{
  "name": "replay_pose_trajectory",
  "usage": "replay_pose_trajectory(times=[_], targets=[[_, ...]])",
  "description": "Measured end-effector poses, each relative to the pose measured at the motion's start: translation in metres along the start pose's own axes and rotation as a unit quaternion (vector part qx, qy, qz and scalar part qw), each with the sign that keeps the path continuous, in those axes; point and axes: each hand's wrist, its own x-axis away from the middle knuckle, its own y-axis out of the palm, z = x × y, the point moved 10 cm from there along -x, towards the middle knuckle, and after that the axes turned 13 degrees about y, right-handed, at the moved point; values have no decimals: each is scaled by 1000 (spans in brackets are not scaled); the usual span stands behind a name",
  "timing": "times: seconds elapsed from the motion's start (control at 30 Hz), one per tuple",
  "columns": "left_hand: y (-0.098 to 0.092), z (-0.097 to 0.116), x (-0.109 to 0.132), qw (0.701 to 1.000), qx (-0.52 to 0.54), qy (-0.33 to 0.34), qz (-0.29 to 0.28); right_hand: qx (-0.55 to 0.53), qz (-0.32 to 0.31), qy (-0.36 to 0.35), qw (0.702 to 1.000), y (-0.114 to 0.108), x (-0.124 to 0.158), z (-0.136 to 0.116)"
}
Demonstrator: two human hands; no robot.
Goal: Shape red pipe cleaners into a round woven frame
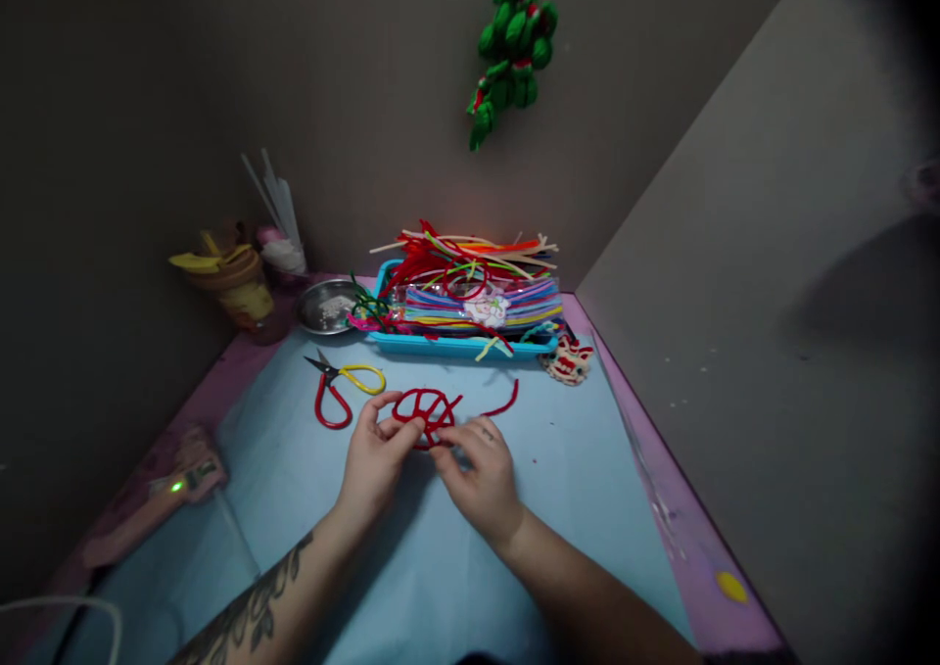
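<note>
Between my two hands is a round frame of red pipe cleaner (424,394), with several strands crossing inside its ring. My left hand (378,450) grips the ring's left and lower side, thumb laid over the front. On the lower right, my right hand (479,464) pinches the frame between thumb and fingers; the fingertips hide that part of it. A loose curved piece of red pipe cleaner (506,401) lies on the blue sheet just beyond my right hand. Scissors (334,381) with one red and one yellow handle lie spread apart to the left of my left hand.
A blue tray (462,349) heaped with colourful pipe cleaners stands at the back. Left of it are a metal dish (323,308) and a pot (246,288) with tools. A glue gun (195,469) with a lit green light lies at left. Green decorations (514,53) hang above.
</note>
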Motion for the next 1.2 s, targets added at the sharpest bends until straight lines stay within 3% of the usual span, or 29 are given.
replay_pose_trajectory(times=[0.07, 0.13, 0.2, 0.27, 0.33, 0.37, 0.5, 0.6, 0.63, 0.7, 0.77, 0.87, 0.93, 1.0, 1.1, 1.2], targets=[[1, 2, -1, 999, -23, -2, -27, -76, 35, 82, 993, -12, -8, 24], [5, 2, -2, 997, -40, -10, -66, -165, 61, 214, 961, -17, -12, 62], [11, 1, -2, 993, -47, -19, -108, -276, 23, 330, 902, -3, -12, 91], [17, -1, -1, 988, -52, -26, -140, -381, -60, 407, 828, 21, -8, 101], [19, -2, 0, 986, -62, -31, -154, -438, -124, 439, 774, 37, -3, 97], [19, -2, 0, 985, -68, -33, -155, -452, -137, 445, 761, 40, -2, 94], [16, -3, -1, 984, -103, -35, -142, -481, -111, 438, 751, 37, -4, 92], [13, -6, -2, 983, -118, -36, -138, -460, -116, 433, 766, 37, -4, 95], [12, -6, -3, 983, -116, -38, -137, -434, -106, 426, 786, 34, -5, 97], [10, -6, -5, 985, -105, -40, -128, -348, -47, 382, 855, 14, -10, 98], [6, -5, -7, 988, -95, -43, -114, -230, 24, 284, 931, -13, -17, 84], [2, 0, -9, 990, -86, -43, -99, -78, 10, 94, 992, -24, -21, 41], [2, 1, -10, 991, -77, -45, -98, 6, -15, 2, 1000, -19, -17, 22], [3, 1, -10, 991, -69, -47, -101, 72, -20, -44, 996, -14, -15, 14], [5, 0, -10, 991, -66, -48, -109, 116, -22, -62, 991, -7, -15, 13], [6, -1, -10, 990, -71, -44, -113, 82, -24, -57, 995, -6, -15, 15]])
